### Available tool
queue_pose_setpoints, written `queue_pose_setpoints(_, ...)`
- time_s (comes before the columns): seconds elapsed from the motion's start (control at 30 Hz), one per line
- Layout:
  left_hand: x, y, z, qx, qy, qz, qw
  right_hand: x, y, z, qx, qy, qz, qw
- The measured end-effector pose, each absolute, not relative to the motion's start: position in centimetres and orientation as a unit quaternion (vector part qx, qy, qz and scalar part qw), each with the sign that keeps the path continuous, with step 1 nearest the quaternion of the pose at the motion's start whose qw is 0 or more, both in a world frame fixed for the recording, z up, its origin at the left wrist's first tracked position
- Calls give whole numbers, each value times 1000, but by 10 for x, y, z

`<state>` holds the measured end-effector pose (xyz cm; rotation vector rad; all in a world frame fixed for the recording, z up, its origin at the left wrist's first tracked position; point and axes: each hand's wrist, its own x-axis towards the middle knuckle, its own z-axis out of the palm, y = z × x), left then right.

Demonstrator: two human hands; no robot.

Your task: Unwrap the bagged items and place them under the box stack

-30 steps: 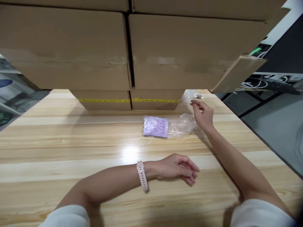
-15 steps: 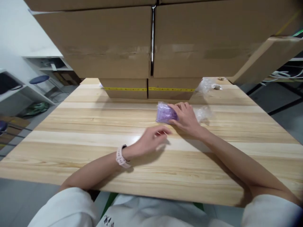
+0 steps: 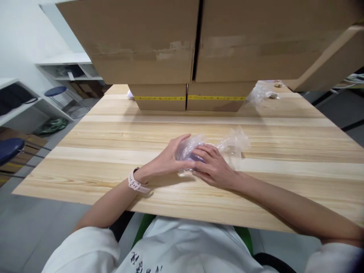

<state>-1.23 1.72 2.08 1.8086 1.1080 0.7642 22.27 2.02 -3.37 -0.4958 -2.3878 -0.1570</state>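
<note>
A flat purple packet point(image 3: 198, 157) in a clear plastic bag point(image 3: 236, 143) is between my two hands, low over the wooden table point(image 3: 108, 159). My left hand point(image 3: 170, 157) grips its left end, thumb on the near side and fingers on the far side. My right hand point(image 3: 213, 165) lies over the packet from the right, fingers curled onto it and covering most of it. The loose end of the bag trails off to the right past my right hand. A pale watch strap point(image 3: 138, 184) is round my left wrist.
Large cardboard boxes point(image 3: 148, 45) are stacked at the table's back, overhanging it, with a yellow printed band point(image 3: 217, 98) on the lower ones. Crumpled clear plastic point(image 3: 260, 94) lies beside them at the back right. Blue stools point(image 3: 11, 149) stand on the floor at the left.
My right hand has come from the right onto the packet and drawn it nearer. My left hand has moved up and taken its left end. The view has shifted right and back.
</note>
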Motion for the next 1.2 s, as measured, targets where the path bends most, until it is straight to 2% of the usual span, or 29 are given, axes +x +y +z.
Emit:
queue_pose_setpoints(0.1, -7, 15, 8, 748, 445, 315, 379, 226, 21, -39, -200, -928, -17, 312)
queue_pose_setpoints(0.23, -11, 27, -8, 683, 468, 435, 354, 232, 21, -44, -210, -932, 29, 293)
queue_pose_setpoints(0.47, -45, 50, 12, 479, 555, 609, 302, 240, 18, -44, -278, -933, 75, 215)
queue_pose_setpoints(0.7, -81, 65, 27, 370, 653, 592, 293, 239, 17, -48, -286, -934, 59, 205)
queue_pose_setpoints(0.93, -112, 69, 36, 385, 740, 512, 207, 239, 17, -52, -277, -938, 42, 203)
queue_pose_setpoints(1.07, -135, 66, 40, 396, 751, 518, 107, 239, 16, -54, -283, -936, 45, 204)
queue_pose_setpoints(1.2, -116, 55, 49, 458, 666, 587, -42, 237, 15, -53, -293, -932, 49, 208)
